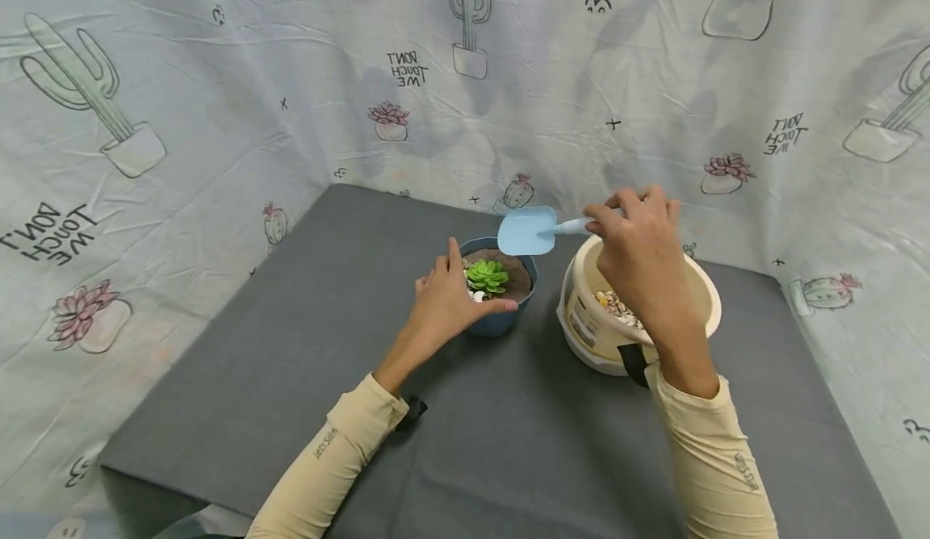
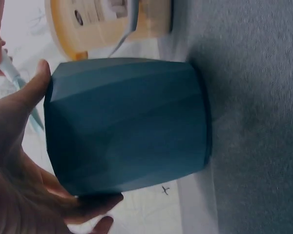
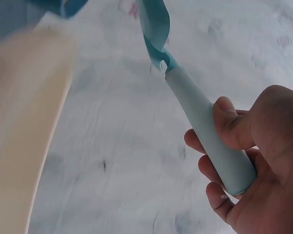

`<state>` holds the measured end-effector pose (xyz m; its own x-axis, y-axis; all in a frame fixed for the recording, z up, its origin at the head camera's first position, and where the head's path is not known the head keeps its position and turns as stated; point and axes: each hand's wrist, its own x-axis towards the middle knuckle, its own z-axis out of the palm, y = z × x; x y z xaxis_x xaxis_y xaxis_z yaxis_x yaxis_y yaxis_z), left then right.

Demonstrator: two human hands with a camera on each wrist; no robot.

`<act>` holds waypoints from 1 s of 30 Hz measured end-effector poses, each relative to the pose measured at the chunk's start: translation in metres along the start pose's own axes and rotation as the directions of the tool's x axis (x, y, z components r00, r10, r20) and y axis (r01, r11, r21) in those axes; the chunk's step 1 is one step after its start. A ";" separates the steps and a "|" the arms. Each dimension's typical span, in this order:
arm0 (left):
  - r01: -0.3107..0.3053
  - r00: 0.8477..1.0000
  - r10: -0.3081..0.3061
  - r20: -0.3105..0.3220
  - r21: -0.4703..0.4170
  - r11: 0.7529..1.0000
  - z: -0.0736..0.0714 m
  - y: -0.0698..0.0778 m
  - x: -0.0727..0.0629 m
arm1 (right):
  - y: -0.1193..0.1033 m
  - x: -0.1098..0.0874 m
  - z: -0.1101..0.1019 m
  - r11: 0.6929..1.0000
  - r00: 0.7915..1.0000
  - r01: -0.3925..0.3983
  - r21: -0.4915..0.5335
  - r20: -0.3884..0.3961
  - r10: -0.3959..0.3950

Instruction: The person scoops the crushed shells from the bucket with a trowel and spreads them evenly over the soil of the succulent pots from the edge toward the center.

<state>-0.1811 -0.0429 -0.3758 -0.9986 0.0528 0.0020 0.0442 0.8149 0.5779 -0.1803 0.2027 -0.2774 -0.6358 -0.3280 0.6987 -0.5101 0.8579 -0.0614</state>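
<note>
My left hand (image 1: 443, 301) spans a dark blue flower pot (image 1: 492, 327), thumb on the near side of its rim and fingers on the opposite side. In the left wrist view the faceted pot (image 2: 127, 126) stands on the grey cloth. A green succulent (image 1: 485, 277) sits in it, with white pebbles (image 1: 477, 295) beside the plant and a brown surface around it. With my right hand (image 1: 643, 252) I grip a light blue hand trowel (image 1: 526, 231) by its handle (image 3: 205, 126). The trowel's blade is over the pot's far right rim, and its visible face looks bare.
Right of the pot stands a cream bucket (image 1: 592, 325) holding mixed small stones (image 1: 617, 311); my right forearm crosses above it. A grey cloth (image 1: 312, 313) covers the table. Behind hangs a pale curtain (image 1: 538, 103) printed with cacti, close to the table's back edge.
</note>
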 end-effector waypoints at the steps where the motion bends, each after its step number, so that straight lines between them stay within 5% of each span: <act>1: 0.004 1.000 -0.004 -0.020 0.028 1.000 0.002 0.003 -0.002 | 0.007 -0.004 -0.006 1.000 1.000 -0.009 0.005 -0.015 0.010; 8: -0.005 0.998 0.012 -0.055 0.125 0.992 0.007 0.016 -0.012 | 0.057 -0.042 -0.044 0.994 0.995 -0.089 -0.055 -0.055 0.086; 13: -0.114 0.992 0.119 -0.035 0.119 0.986 0.001 0.029 -0.011 | 0.081 -0.058 -0.046 0.983 0.995 -0.090 -0.160 0.027 0.095; 16: -0.265 0.964 0.266 0.008 0.107 0.958 0.005 0.046 -0.006 | 0.090 -0.061 -0.035 0.977 0.995 -0.013 -0.211 0.098 0.034; 19: -0.417 0.908 0.413 0.071 0.059 0.907 0.016 0.067 -0.001 | 0.096 -0.063 -0.023 0.966 0.988 0.074 -0.249 0.153 -0.036; 22: -0.489 0.867 0.485 0.116 0.010 0.872 0.029 0.083 0.004 | 0.101 -0.064 -0.013 0.945 0.976 0.145 -0.294 0.197 -0.089; 30: -0.525 0.848 0.526 0.066 -0.035 0.850 0.042 0.102 0.011 | 0.112 -0.063 0.000 0.923 0.964 0.199 -0.331 0.237 -0.123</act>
<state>-0.1865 0.0650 -0.3516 -0.8214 0.5116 0.2522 0.5610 0.6449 0.5190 -0.1976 0.3195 -0.3287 -0.6872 -0.5151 0.5123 -0.4055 0.8571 0.3178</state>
